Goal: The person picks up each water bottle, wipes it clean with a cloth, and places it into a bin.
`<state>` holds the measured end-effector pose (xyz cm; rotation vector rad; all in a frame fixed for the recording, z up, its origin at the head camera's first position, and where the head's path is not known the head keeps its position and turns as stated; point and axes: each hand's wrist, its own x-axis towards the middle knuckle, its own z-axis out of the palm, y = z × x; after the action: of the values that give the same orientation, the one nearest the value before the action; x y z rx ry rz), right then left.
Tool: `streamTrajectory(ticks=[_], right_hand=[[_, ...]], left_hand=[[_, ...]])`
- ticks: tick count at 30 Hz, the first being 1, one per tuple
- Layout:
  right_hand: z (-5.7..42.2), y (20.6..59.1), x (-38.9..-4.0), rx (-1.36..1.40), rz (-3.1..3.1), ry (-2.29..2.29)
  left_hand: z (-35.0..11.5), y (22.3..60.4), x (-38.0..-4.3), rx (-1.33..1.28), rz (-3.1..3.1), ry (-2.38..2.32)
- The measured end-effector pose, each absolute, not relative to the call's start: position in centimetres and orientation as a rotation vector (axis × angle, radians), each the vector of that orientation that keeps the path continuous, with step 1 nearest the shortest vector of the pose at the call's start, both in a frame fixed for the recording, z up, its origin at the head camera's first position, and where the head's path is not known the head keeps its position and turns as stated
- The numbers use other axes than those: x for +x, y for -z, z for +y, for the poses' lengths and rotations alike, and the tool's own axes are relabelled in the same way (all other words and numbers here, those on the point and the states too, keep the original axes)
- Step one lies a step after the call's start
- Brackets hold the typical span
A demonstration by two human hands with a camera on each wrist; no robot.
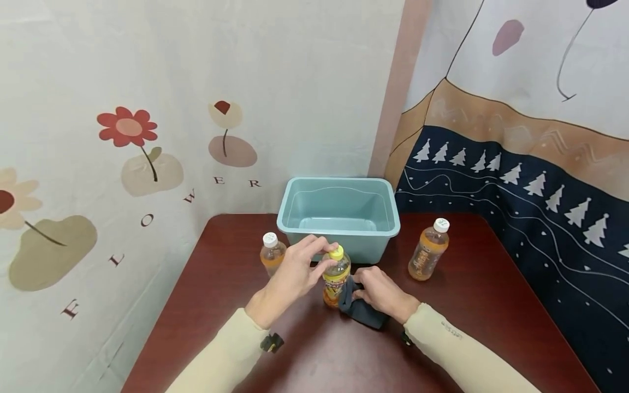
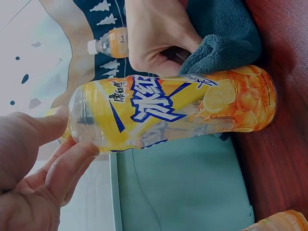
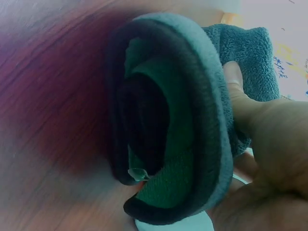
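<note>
An iced tea bottle (image 1: 333, 285) with a yellow cap and a yellow label stands upright on the table, in front of the bin. My left hand (image 1: 296, 267) pinches it at the cap and neck from the left; the left wrist view shows thumb and fingers around the top of the bottle (image 2: 173, 108). In my right hand (image 1: 382, 292) is a folded dark grey-green towel (image 1: 363, 312), gripped between thumb and fingers. The towel (image 3: 192, 96) is pressed against the bottle's lower right side, and its loose folds hang towards the table.
A light blue plastic bin (image 1: 339, 234) stands at the back of the dark red table (image 1: 206, 305). Left of it is a white-capped bottle (image 1: 272, 254), partly behind my left hand. Another white-capped bottle (image 1: 428, 251) stands at the right. Printed cloth hangs behind the table.
</note>
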<state>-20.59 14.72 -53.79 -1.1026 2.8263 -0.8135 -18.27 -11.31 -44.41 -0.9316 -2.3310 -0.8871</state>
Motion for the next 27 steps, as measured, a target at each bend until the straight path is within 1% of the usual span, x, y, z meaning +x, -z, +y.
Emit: streamTrajectory(ticks=[15,27], right_hand=[[14.6,53.7,-20.2,-0.994,2.817,1.026],[14.9,51.1,-19.5,-0.936,2.877,1.155]], left_hand=[[-11.3,44.3,-18.1,-0.920,-2.358,0.908],[-11.4,44.4,-18.1,-0.902,-2.366,0.929]])
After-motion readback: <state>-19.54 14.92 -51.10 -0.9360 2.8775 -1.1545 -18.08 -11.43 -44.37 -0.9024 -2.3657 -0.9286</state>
